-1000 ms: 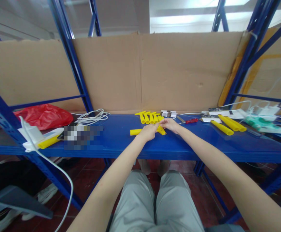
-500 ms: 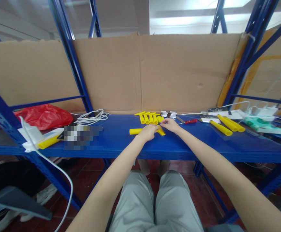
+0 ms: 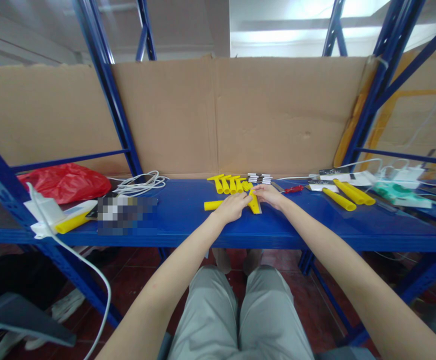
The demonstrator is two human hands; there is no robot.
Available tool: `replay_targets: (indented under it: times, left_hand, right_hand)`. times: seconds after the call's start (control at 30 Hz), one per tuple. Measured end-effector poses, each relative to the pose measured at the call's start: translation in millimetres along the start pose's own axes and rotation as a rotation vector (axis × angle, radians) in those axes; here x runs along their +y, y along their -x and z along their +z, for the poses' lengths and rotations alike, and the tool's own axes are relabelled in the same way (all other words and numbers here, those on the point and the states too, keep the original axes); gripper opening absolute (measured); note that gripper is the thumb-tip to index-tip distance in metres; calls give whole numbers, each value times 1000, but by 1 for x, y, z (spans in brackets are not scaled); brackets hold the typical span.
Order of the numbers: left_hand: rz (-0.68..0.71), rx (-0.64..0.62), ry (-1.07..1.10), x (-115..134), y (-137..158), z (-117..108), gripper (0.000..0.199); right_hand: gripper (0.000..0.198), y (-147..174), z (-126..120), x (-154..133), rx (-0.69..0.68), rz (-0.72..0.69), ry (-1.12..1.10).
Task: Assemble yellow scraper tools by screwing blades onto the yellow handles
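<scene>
My left hand (image 3: 236,206) is closed, its fingers pinching a yellow scraper head (image 3: 254,204) with a pale blade strip along its edge. From the other side, the fingers of my right hand (image 3: 269,195) are closed on the same head near its top. A yellow tube (image 3: 213,205) sticks out to the left behind my left hand; whether it joins the head is hidden. Just beyond my hands, several yellow T-shaped scraper pieces (image 3: 225,185) lie in a row. Small black-and-white strips (image 3: 260,178) sit behind my right hand.
A red-handled screwdriver (image 3: 293,189) lies right of my right hand. Farther right are yellow tubes (image 3: 340,199) and a green-and-white packet (image 3: 401,194). To the left are a coiled white cable (image 3: 143,182) and a red plastic bag (image 3: 66,182). Cardboard (image 3: 218,115) walls the blue bench's back.
The scraper head has turned so its blade edge now faces right and more of it shows. My right hand has come lower, closer to my left, and grips the head. The view shifted slightly.
</scene>
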State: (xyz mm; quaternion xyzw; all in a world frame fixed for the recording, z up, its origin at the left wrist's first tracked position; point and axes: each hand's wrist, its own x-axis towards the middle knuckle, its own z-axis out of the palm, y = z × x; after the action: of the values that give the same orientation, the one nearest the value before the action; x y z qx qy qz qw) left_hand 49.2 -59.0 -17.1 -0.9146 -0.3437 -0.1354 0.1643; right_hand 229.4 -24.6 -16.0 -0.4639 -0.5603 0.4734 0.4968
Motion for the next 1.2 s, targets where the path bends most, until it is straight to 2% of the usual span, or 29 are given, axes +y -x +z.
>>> replay_targets:
  times: [0.1, 0.4, 0.47, 0.57, 0.63, 0.73, 0.93, 1.1, 1.2]
  left_hand:
    - [-34, -32, 20, -1, -1, 3, 47]
    - [-36, -56, 35, -3, -2, 4, 47]
    - [-55, -59, 26, -2, -1, 3, 46]
    - [-100, -72, 18, -1, 0, 1, 46]
    - [-130, -77, 24, -1, 0, -1, 46]
    - [-157, -76, 39, -1, 1, -2, 45]
    - [-167, -87, 50, -1, 2, -6, 44]
    - [-159, -115, 18, 0, 1, -6, 44]
    - [-152, -128, 7, 0, 1, -6, 44]
  right_hand:
    - [12, 0, -1, 1, 6, -21, 13]
    - [12, 0, -2, 0, -22, -28, 70]
    - [14, -5, -7, 1, 28, -66, 124]
    - [19, -17, -23, 5, 180, -153, 273]
    - [23, -24, -36, 9, 319, -184, 446]
    - [30, -28, -53, 13, 374, -177, 750]
    - [37, -23, -55, 12, 318, -21, 1086]
    - [44, -22, -43, 9, 210, -75, 1352]
    - [48, -29, -39, 9, 152, -74, 1413]
